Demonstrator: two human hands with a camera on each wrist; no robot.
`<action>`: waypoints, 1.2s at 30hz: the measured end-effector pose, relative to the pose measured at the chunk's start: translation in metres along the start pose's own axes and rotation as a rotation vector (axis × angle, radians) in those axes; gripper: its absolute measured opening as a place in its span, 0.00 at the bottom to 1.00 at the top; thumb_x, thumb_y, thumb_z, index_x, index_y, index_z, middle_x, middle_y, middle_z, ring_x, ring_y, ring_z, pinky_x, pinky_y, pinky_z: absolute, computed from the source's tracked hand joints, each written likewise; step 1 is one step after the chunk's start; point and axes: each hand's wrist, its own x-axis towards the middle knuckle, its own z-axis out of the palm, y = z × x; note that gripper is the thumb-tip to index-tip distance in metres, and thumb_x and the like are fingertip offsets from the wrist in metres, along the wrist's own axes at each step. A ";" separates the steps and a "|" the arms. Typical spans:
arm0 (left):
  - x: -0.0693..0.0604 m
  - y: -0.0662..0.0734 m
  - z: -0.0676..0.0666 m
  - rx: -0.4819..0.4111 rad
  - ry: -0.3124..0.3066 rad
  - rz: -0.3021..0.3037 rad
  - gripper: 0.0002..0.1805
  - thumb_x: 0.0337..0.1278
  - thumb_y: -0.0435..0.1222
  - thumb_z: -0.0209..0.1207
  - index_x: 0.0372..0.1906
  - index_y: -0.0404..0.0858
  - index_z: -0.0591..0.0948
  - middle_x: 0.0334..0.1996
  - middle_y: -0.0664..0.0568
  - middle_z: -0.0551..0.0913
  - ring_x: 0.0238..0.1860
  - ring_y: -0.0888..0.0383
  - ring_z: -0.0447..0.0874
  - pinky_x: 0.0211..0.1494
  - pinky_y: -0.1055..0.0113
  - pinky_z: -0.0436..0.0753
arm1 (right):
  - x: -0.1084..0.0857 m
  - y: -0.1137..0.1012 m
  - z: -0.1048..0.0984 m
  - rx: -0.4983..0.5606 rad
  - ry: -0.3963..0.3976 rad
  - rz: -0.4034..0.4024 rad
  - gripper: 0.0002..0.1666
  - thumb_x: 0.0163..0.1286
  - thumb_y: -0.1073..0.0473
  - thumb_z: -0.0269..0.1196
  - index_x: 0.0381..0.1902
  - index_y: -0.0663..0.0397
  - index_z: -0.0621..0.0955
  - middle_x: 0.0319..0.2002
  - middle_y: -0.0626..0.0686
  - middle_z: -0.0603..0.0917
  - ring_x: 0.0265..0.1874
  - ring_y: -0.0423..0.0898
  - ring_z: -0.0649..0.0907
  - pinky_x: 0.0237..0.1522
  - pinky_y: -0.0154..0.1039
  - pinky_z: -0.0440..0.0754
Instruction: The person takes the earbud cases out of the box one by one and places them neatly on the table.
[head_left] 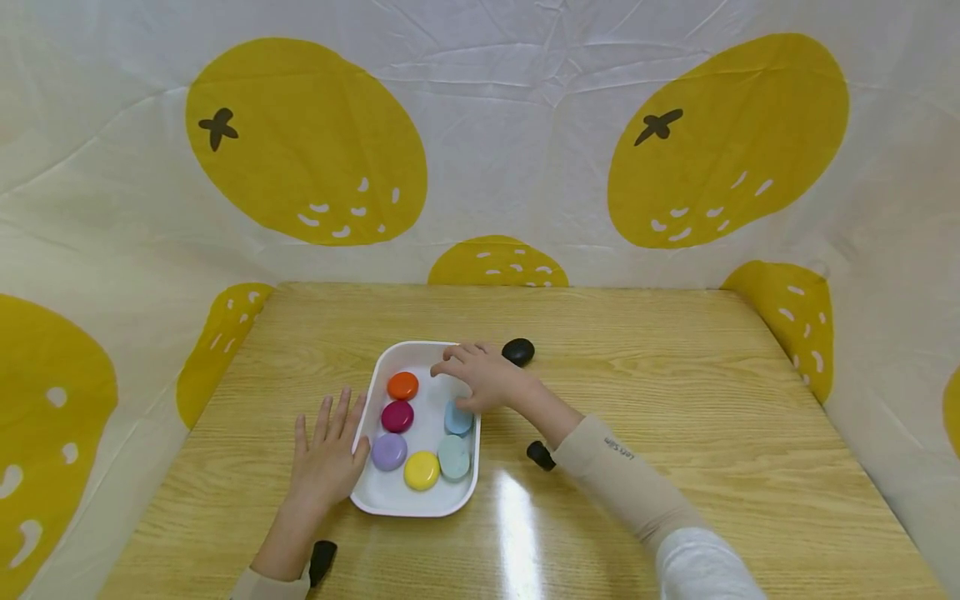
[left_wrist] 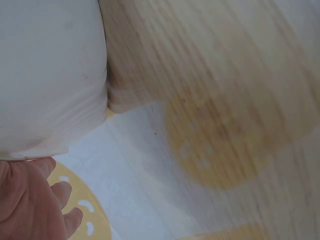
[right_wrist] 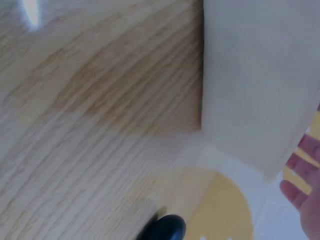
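A wood-grained surface (head_left: 675, 375) meets a creased cloth (head_left: 517, 167) printed with yellow fruit. The left grip (head_left: 326, 462) lies released, fingers straight, thumb against the smooth white tray (head_left: 429, 408). The right grip (head_left: 480, 375) hovers over its far side, fingers loose, apparently grasping nothing; 6 rounded, coloured discs (head_left: 422, 471) sit below and left of it, 1 glossy black pebble (head_left: 519, 351) just right. The step seems to be handling discs; the next move probably calls for a light pinch.
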 end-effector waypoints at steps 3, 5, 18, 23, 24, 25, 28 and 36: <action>0.000 0.000 0.000 0.005 0.001 -0.001 0.32 0.64 0.43 0.43 0.71 0.40 0.51 0.71 0.41 0.45 0.70 0.38 0.37 0.66 0.39 0.28 | 0.001 -0.007 0.003 -0.085 -0.075 -0.029 0.31 0.58 0.45 0.60 0.61 0.31 0.67 0.64 0.52 0.63 0.64 0.50 0.59 0.64 0.53 0.57; 0.000 0.000 0.001 0.011 0.001 -0.003 0.33 0.64 0.43 0.43 0.71 0.41 0.51 0.71 0.41 0.45 0.70 0.38 0.37 0.66 0.39 0.29 | 0.002 -0.011 0.005 -0.132 -0.117 -0.038 0.32 0.56 0.43 0.60 0.60 0.28 0.67 0.63 0.52 0.63 0.64 0.50 0.60 0.65 0.52 0.56; 0.001 -0.001 0.001 0.010 0.002 -0.002 0.33 0.64 0.43 0.43 0.71 0.41 0.51 0.71 0.41 0.45 0.70 0.39 0.37 0.66 0.39 0.30 | 0.012 -0.026 0.018 -0.268 -0.295 -0.017 0.29 0.52 0.42 0.64 0.53 0.26 0.69 0.48 0.46 0.68 0.45 0.45 0.67 0.49 0.41 0.63; 0.000 0.000 -0.001 0.007 -0.002 -0.003 0.32 0.64 0.43 0.43 0.71 0.41 0.51 0.71 0.41 0.45 0.70 0.39 0.37 0.66 0.39 0.29 | 0.014 -0.031 0.017 -0.324 -0.322 -0.003 0.26 0.52 0.42 0.64 0.49 0.28 0.69 0.44 0.45 0.67 0.43 0.44 0.68 0.45 0.39 0.62; 0.000 0.000 -0.001 0.006 -0.002 -0.003 0.32 0.64 0.43 0.43 0.71 0.41 0.51 0.71 0.41 0.45 0.70 0.39 0.37 0.66 0.39 0.29 | 0.014 -0.032 0.017 -0.330 -0.325 -0.001 0.26 0.52 0.42 0.64 0.48 0.29 0.69 0.44 0.45 0.67 0.42 0.44 0.68 0.44 0.38 0.62; 0.000 0.000 -0.001 0.005 -0.003 -0.004 0.32 0.64 0.43 0.43 0.71 0.41 0.51 0.71 0.41 0.45 0.70 0.39 0.37 0.66 0.39 0.28 | 0.014 -0.032 0.017 -0.332 -0.327 0.000 0.25 0.52 0.42 0.64 0.48 0.29 0.69 0.44 0.45 0.67 0.42 0.44 0.68 0.43 0.38 0.62; 0.000 0.001 -0.001 0.005 -0.007 -0.005 0.32 0.64 0.43 0.43 0.71 0.40 0.51 0.71 0.41 0.44 0.70 0.39 0.36 0.66 0.39 0.28 | 0.014 -0.033 0.017 -0.324 -0.330 0.002 0.25 0.52 0.43 0.64 0.48 0.29 0.69 0.43 0.45 0.67 0.41 0.43 0.69 0.41 0.37 0.62; 0.000 0.000 -0.001 0.011 -0.001 -0.004 0.32 0.64 0.43 0.43 0.71 0.40 0.51 0.71 0.41 0.45 0.70 0.39 0.37 0.66 0.38 0.31 | 0.013 -0.033 0.016 -0.287 -0.313 -0.005 0.25 0.51 0.44 0.65 0.47 0.31 0.71 0.40 0.45 0.67 0.40 0.42 0.69 0.40 0.36 0.62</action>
